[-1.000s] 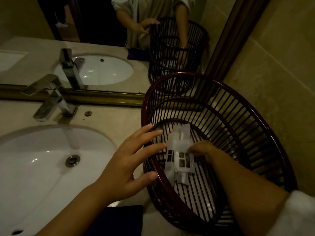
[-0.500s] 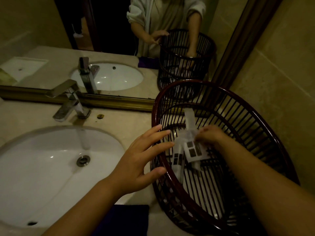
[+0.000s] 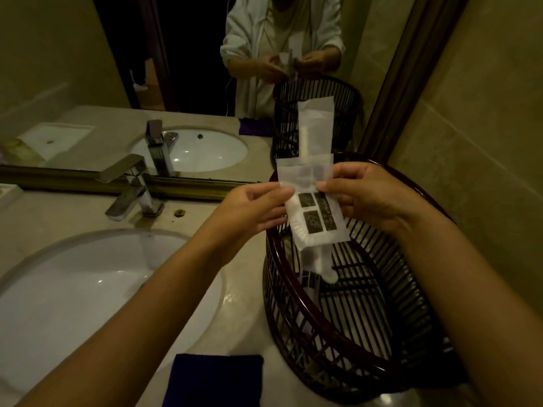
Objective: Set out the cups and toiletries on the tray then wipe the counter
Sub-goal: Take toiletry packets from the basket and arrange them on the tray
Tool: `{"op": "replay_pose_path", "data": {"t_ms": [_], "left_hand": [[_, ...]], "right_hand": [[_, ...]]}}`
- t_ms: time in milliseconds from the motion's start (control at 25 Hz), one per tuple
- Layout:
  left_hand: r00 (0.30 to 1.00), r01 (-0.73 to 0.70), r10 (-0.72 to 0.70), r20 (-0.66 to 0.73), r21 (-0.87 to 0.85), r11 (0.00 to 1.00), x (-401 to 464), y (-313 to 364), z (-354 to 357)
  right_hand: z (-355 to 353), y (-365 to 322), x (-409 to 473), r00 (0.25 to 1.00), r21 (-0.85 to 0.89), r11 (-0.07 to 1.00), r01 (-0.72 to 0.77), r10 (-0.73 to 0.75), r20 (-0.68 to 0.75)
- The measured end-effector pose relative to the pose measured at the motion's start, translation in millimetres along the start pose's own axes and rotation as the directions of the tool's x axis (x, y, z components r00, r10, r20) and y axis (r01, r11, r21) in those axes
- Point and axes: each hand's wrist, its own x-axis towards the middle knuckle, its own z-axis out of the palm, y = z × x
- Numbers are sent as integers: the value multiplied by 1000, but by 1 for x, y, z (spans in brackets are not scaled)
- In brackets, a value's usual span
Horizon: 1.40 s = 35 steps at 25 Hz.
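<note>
A dark red slatted basket (image 3: 367,362) stands on the beige counter (image 3: 58,212) to the right of the sink. Above its rim I hold a small bunch of white toiletry packets (image 3: 316,183) with dark printed squares, one long packet standing upright behind the others. My left hand (image 3: 255,207) pinches the packets' left edge and my right hand (image 3: 361,195) pinches their right edge. One more packet (image 3: 311,284) lies at the bottom of the basket. No cups are in view.
A white oval sink (image 3: 73,304) with a chrome tap (image 3: 129,186) fills the left side. A folded purple cloth (image 3: 214,380) lies at the counter's front edge. A framed mirror (image 3: 176,83) backs the counter and a tiled wall (image 3: 484,142) closes the right.
My right hand has lifted the packets up out of the basket. My left hand has left the basket's rim and taken hold of their left edge.
</note>
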Motion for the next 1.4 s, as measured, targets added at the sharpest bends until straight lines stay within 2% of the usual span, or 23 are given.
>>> {"op": "replay_pose_path", "data": {"t_ms": [320,520,720,840,920,1000,1080,1160,1240,1400], "left_hand": [[1000,21,-22,-13,-77,997,9,3,-11],[998,20,-24,-60,-61,998,17,7,-15],[992,61,-68,-107,-72,996,18,5,-22],[990,21,-31,-140,-76,997,16,6,-24],[984,-22,-5,-177,-149,989,15,11,-33],[975,-51,-1,-220,-228,972,14,17,-54],[960,-38,-19,-280,-196,980,10,16,-83],[915,58,-101,-390,-119,991,5,1,-106],[881,151,-186,-435,-113,982,2,-22,-115],[882,217,-270,-385,-177,960,-3,-58,-111]], "right_hand": [[15,1,8,998,85,996,26,-32,63],[18,3,18,999,23,999,41,-41,19],[19,4,24,998,-34,998,46,-45,49],[20,1,30,997,-72,996,53,-48,68],[15,-1,34,996,-41,998,47,-44,72],[2,6,41,1000,-13,1000,19,-19,9],[-17,27,50,991,-132,988,-79,63,-118],[-35,62,60,960,-368,897,-245,171,-222],[-46,103,69,932,-579,730,-362,263,-251],[-48,167,82,925,-882,357,-308,327,-191]]}}
